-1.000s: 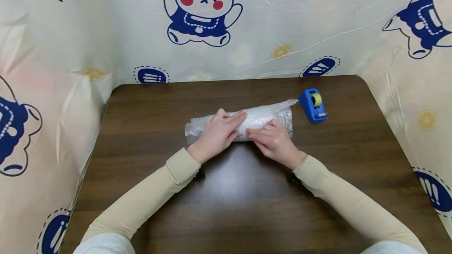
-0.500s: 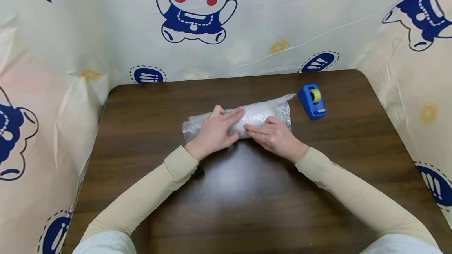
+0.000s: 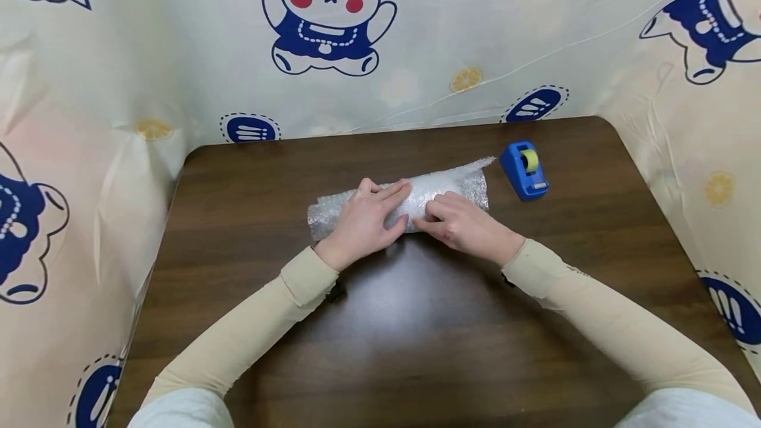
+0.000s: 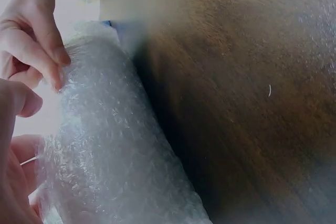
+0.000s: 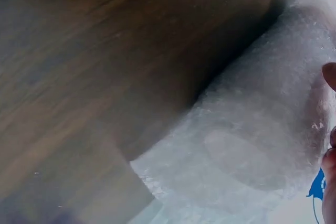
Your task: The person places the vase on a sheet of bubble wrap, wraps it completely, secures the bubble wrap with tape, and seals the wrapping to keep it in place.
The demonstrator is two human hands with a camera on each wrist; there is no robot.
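A roll of bubble wrap (image 3: 444, 182) lies across the table, its right end slightly farther back and ending in a loose pointed corner. Through the wrap a rounded outline shows in the right wrist view, too blurred to name. My left hand (image 3: 366, 218) rests on the roll's left half, fingers stretched over the top and thumb on the near side. My right hand (image 3: 466, 224) is at the near side of the right half, fingers bent. In the left wrist view its thumb and finger (image 4: 50, 69) pinch at the wrap's surface.
A blue tape dispenser (image 3: 524, 172) with yellowish tape stands just beyond the roll's right end. The brown wooden table (image 3: 380, 349) is enclosed by a pale printed curtain (image 3: 416, 38) at the back and sides.
My right hand's fingers have gone from nearly straight to bent, and its wrist has shifted slightly right. The left hand stays on the roll, its thumb a little farther from the fingers.
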